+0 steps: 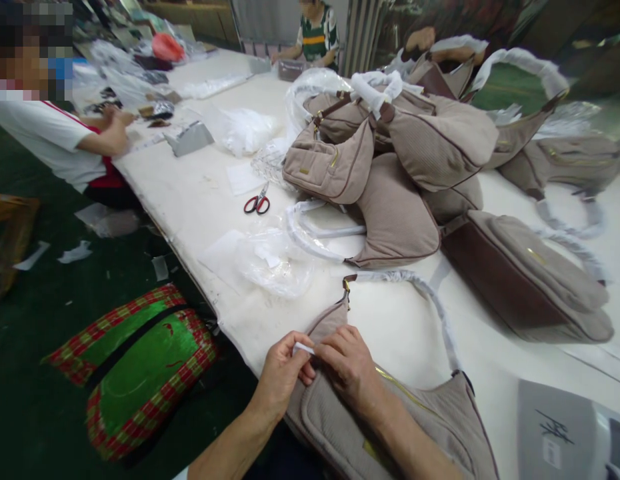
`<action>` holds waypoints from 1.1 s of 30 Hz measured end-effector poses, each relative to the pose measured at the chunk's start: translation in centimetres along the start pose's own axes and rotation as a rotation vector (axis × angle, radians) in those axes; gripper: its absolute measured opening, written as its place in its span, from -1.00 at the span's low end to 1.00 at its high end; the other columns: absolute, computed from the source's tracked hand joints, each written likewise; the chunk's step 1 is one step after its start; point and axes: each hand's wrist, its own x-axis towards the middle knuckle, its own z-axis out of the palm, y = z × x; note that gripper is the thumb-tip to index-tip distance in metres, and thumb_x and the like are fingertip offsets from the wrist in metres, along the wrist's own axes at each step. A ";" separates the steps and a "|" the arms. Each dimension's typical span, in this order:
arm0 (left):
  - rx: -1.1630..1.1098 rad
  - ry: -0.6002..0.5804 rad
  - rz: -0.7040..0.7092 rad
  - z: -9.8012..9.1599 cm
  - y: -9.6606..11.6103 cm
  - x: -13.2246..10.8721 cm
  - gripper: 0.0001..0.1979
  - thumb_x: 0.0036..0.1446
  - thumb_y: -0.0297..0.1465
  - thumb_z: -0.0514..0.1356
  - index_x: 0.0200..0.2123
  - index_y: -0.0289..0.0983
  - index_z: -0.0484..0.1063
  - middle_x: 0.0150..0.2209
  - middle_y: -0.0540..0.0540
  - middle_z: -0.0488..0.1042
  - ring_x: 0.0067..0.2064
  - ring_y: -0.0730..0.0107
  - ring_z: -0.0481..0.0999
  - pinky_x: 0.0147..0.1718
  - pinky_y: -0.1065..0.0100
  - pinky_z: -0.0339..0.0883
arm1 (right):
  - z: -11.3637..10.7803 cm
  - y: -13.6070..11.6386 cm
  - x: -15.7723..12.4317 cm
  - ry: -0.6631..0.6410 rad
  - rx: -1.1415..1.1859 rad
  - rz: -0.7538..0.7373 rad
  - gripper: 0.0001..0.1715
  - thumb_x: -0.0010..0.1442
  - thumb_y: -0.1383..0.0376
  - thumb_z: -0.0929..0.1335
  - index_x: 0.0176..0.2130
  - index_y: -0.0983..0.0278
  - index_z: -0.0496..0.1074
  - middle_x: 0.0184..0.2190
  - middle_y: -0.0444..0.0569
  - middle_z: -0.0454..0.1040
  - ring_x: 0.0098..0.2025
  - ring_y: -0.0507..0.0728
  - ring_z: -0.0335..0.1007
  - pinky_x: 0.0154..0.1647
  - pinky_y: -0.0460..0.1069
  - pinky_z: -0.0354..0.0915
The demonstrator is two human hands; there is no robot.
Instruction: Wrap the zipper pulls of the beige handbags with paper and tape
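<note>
A taupe corduroy shoulder bag (pixel 430 427) with a gold zipper lies at the table's near edge, its strap (pixel 435 307) wrapped in white film. Over the bag's left end, my left hand (pixel 285 370) pinches a small strip of white wrapping (pixel 303 348). My right hand (pixel 347 363) is close beside it, fingers closed at the strip's other end and resting against the bag. What the right fingertips grip is partly hidden behind the hand.
Taupe bags (pixel 405 213) are piled ahead. Red-handled scissors (pixel 257 200) and clear plastic (pixel 275 260) lie left of them. A grey device (pixel 560 427) is at lower right, a green plaid-edged stool cover (pixel 145 367) below left. Co-workers (pixel 45 127) sit around the table.
</note>
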 end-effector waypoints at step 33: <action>0.128 -0.585 -0.591 -2.3 1.7 2.3 -0.67 -0.21 -0.23 0.33 -0.45 -0.36 0.37 -0.55 -0.11 0.48 -0.61 0.42 0.46 -0.63 0.44 0.36 | -1.5 -1.1 -2.8 -0.063 -0.175 -0.190 -0.71 0.27 0.44 0.09 -0.17 0.37 0.33 -0.41 0.02 0.43 -0.33 0.08 0.30 -0.06 0.11 0.21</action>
